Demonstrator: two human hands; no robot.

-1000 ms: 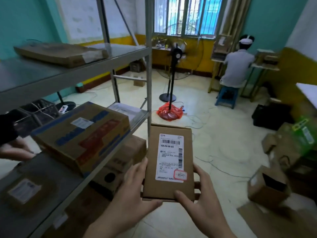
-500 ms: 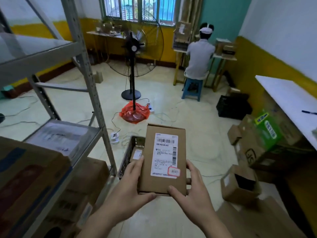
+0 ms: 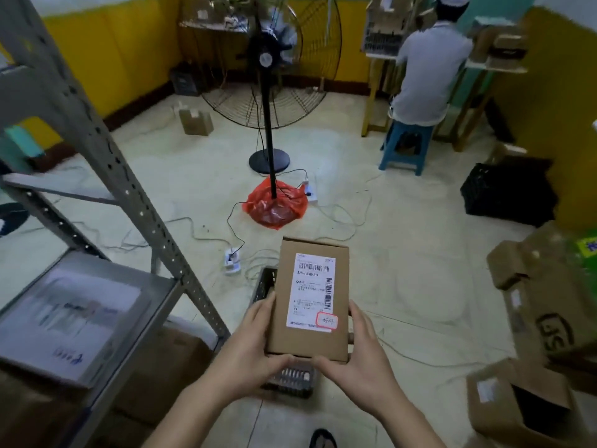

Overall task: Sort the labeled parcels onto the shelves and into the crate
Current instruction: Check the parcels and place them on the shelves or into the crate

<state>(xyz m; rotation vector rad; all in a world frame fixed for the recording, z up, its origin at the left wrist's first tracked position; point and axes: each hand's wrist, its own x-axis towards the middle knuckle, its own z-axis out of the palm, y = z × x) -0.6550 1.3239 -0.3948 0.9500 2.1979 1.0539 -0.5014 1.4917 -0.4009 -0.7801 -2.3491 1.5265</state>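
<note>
In the lower middle of the frame both hands hold one brown cardboard parcel (image 3: 308, 302), which stands above the floor with its white shipping label (image 3: 312, 291) turned toward the camera. The left hand (image 3: 248, 354) grips the left edge of the parcel, with fingers against its side and the thumb curled under the lower edge. The right hand (image 3: 358, 360) grips the right edge in the same way, its thumb on the lower front corner. On the label there are barcodes and a small red-framed sticker (image 3: 327, 320) in the lower right corner; the writing is too small to read. Directly below and behind the parcel a dark plastic crate (image 3: 265, 287) stands on the floor, mostly hidden by the parcel and the hands. At the left of the frame is a grey metal shelf rack (image 3: 106, 163), and on its lower shelf lies a flat white package (image 3: 69, 321), blurred. Under this shelf there are brown boxes (image 3: 168, 370). In the upper middle stands a black floor fan (image 3: 268, 59), and near its base lies a red plastic bag (image 3: 276, 206) among white cables. In the upper right a person in a light shirt (image 3: 426, 76) sits on a blue stool (image 3: 405, 147), with the back to the camera. At the right edge are several open cardboard boxes (image 3: 529, 402) and one more black crate (image 3: 507, 192).
</note>
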